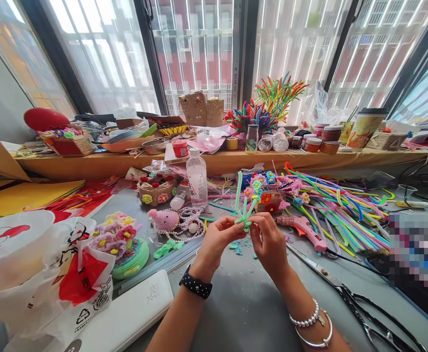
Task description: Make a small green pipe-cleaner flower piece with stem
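Observation:
My left hand (pixel 219 239) and my right hand (pixel 268 242) meet over the grey table, both closed on light green pipe cleaners (pixel 244 215). The pipe cleaners are bunched and looped at the fingertips, with several long ends sticking upward. Fingers of each hand pinch the bunch from opposite sides, hiding part of it. Beyond them stands a woven basket with colourful fuzzy flowers (pixel 266 199). To the left lies a small pile of green fuzzy pieces (pixel 168 248). Green scraps (pixel 237 247) are scattered under the hands.
Right of my hands lie a pink glue gun (pixel 307 232), large scissors (pixel 342 288) and many loose pipe cleaners (pixel 349 220). A plastic bottle (pixel 197 178) stands behind. On the left are a white box (pixel 133 313), a plastic bag (pixel 53 293) and a flower-topped green cushion (pixel 133 259).

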`<state>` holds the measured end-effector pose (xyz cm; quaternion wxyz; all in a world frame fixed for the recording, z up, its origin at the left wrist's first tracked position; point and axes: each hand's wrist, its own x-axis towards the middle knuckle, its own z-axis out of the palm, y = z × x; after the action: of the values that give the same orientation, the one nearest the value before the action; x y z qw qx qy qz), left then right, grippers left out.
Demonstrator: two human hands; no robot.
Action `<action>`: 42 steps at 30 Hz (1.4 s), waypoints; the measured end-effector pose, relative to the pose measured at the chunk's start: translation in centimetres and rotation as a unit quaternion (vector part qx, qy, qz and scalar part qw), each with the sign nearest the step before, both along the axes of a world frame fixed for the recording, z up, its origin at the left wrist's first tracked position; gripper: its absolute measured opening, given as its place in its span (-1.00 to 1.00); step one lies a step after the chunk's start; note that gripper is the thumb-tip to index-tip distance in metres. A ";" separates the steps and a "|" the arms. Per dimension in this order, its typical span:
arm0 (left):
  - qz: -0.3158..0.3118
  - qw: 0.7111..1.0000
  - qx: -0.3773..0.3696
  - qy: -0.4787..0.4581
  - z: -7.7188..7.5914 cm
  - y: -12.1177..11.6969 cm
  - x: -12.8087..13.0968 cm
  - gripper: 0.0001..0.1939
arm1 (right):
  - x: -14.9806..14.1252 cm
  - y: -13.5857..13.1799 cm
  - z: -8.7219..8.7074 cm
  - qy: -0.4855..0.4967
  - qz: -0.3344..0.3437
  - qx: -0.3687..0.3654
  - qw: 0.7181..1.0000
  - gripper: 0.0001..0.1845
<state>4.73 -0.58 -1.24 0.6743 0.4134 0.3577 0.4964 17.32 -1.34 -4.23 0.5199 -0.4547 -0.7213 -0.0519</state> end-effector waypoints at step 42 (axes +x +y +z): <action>0.082 0.980 0.111 0.141 0.1 0.1 0.0 -0.78 | 0.0 0.6 0.9 0.444 0.222 -0.353 0.793 -0.65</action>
<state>4.70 -0.50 -1.16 0.5244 0.5208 0.4248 0.5228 17.34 -0.75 -3.34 0.5839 -0.4072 -0.4600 0.5307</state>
